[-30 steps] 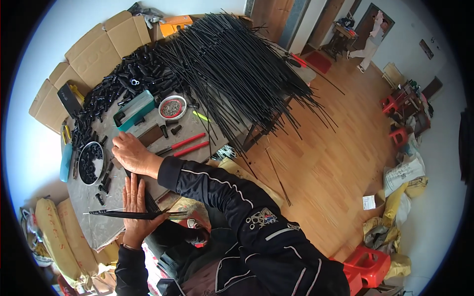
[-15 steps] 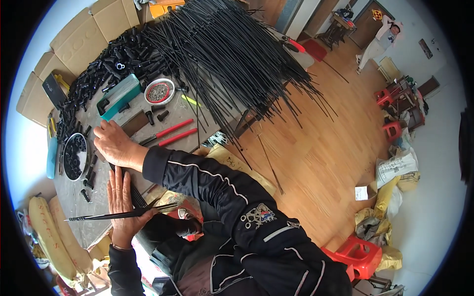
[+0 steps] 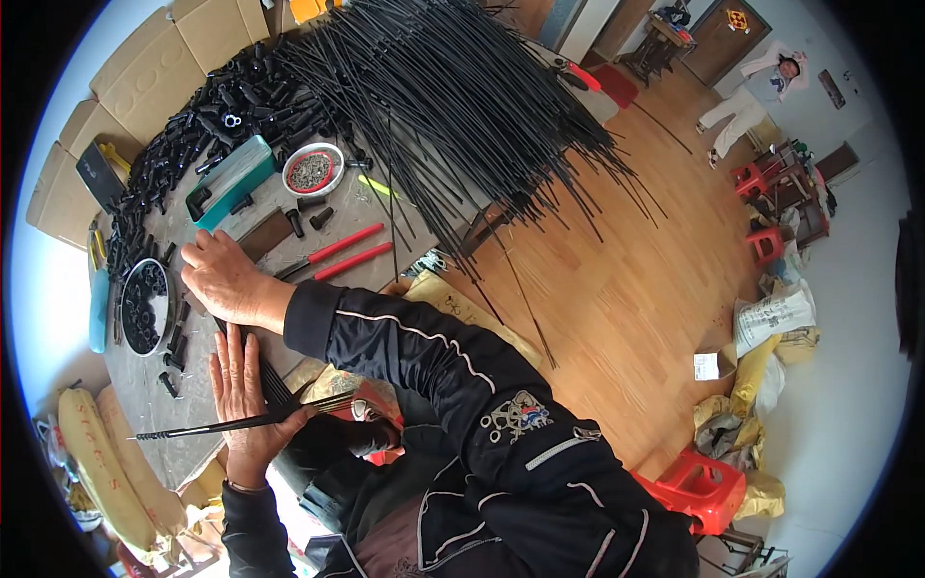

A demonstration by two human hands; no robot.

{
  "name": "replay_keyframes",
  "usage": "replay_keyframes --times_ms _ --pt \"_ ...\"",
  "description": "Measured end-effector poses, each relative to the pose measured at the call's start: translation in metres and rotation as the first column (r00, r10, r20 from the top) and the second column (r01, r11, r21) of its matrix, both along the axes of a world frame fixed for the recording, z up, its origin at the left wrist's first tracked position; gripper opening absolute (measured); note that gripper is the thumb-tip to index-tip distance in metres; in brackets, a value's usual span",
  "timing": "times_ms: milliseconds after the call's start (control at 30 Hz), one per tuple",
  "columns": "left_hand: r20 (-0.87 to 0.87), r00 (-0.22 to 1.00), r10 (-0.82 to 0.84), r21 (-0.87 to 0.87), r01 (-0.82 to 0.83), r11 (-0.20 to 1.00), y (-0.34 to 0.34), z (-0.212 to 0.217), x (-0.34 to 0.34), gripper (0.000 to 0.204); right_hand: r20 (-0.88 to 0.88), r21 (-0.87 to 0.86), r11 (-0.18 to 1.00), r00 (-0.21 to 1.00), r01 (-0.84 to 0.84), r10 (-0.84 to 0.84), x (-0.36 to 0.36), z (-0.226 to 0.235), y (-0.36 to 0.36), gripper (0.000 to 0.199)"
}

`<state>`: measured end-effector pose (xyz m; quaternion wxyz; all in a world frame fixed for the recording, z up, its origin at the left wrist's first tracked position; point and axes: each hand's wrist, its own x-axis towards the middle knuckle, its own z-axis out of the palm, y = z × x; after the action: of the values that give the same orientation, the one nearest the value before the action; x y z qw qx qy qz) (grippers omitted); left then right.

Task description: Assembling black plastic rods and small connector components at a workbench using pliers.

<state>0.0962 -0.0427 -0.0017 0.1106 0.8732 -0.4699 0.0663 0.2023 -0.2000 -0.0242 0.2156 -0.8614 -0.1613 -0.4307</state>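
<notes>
My left hand point(image 3: 243, 409) lies at the near side of the grey table, four fingers stretched out together. Thin black rods point(image 3: 202, 427) cross it, gripped at the thumb; the left end of one looks ribbed. Just beyond it, my right hand point(image 3: 229, 281) is closed, fingers bent down toward the tabletop; what they hold is hidden. More black rods point(image 3: 275, 383) run from between the hands toward my lap. Beside my right hand are a dark rectangular block point(image 3: 262, 237) and red-handled pliers point(image 3: 352, 252). A round bowl of small black parts point(image 3: 146, 306) stands to the left.
A large stack of black rods point(image 3: 453, 106) overhangs the table's right edge. Black tubular fittings point(image 3: 178, 144) are heaped behind a teal tray point(image 3: 234, 183) and a bowl of small metal pieces point(image 3: 312, 170). A red stool point(image 3: 708, 491) stands at right; a person point(image 3: 761, 96) is far off.
Both hands keep nearly the same place and grip. The view has shifted slightly. In the background, the person has changed stance, arms still raised.
</notes>
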Motion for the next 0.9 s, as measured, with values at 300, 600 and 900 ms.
replay_keyframes --times_ms 300,600,900 --pt "0.01 1.0 0.006 -0.002 -0.006 1.0 -0.0001 -0.002 0.0012 0.112 -0.01 -0.004 0.999 0.999 0.032 -0.032 0.0014 -0.0022 0.0023 0.011" --pt "0.039 0.999 -0.005 -0.007 0.005 1.0 -0.0013 -0.0036 0.001 0.112 -0.046 0.016 1.0 0.999 0.018 -0.017 0.0023 -0.0031 0.0011 0.012" --pt "0.033 0.999 0.004 -0.026 -0.003 1.0 0.0028 -0.0045 -0.0025 0.109 -0.026 0.025 0.999 0.999 0.033 -0.032 0.0052 -0.0059 0.0088 0.013"
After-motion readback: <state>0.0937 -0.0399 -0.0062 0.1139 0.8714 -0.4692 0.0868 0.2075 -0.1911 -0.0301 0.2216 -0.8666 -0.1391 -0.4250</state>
